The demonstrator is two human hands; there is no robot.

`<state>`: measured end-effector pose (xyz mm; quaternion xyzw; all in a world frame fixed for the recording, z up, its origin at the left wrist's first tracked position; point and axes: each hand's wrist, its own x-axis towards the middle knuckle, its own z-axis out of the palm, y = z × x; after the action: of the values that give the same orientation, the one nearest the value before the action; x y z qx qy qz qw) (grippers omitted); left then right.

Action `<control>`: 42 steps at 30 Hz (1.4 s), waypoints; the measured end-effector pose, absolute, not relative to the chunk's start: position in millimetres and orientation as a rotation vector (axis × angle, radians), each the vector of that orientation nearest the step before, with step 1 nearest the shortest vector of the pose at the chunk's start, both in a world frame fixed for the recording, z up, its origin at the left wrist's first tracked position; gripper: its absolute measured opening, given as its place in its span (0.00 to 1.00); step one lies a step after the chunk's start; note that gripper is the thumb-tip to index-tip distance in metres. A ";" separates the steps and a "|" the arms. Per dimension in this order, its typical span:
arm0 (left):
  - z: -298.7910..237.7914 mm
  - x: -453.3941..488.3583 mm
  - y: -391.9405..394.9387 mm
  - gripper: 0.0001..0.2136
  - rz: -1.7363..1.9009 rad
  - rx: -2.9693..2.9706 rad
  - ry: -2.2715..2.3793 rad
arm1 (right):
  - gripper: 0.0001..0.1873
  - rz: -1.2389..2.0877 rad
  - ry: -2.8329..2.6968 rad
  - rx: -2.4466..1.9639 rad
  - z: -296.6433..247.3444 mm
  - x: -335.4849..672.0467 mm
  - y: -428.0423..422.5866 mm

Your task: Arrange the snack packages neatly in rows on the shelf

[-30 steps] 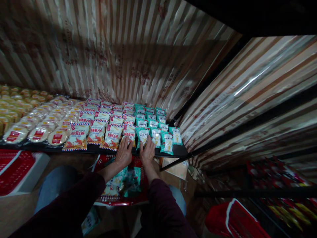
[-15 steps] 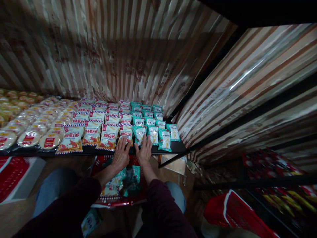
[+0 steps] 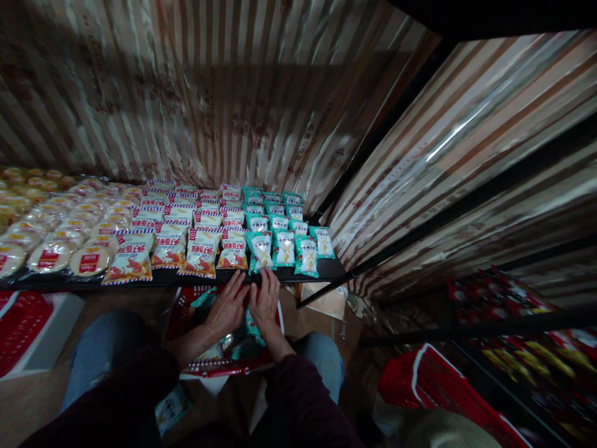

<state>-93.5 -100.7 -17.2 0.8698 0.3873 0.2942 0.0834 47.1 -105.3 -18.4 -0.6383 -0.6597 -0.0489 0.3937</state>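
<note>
My left hand (image 3: 227, 307) is over the red basket (image 3: 215, 374), its fingers stretched toward the front edge of the black shelf (image 3: 329, 270). Just beyond its fingertips lies a white-and-orange snack bag (image 3: 232, 251) with a striped border. Beside it, my right hand (image 3: 265, 302) has extended fingers at the shelf edge, by the lower end of a green-and-white snack bag (image 3: 260, 250); I cannot tell whether they touch it. Both hands look open, with nothing visible in them. More green bags (image 3: 252, 325) lie in the basket, partly hidden by my hands.
Round clear-wrapped pastries (image 3: 91, 258) fill the shelf's left part. A red-and-white basket (image 3: 65, 330) stands at lower left, another red basket (image 3: 433, 389) at lower right. A green packet (image 3: 171, 410) lies on the floor. Black metal bars (image 3: 396, 249) cross the right side.
Both hands have drawn back from the front row of bags toward the shelf edge and the basket. The view has shifted slightly; the bags remain in their rows.
</note>
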 end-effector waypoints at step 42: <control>-27.3 -42.8 -47.0 0.24 0.940 2.417 1.109 | 0.23 -0.079 -1.626 -1.594 -21.5 77.0 -60.5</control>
<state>-42.8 -47.0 -27.3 0.8459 0.3880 0.3292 0.1600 77.0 -60.5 -21.5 -0.6354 -0.6483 -0.0314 0.4184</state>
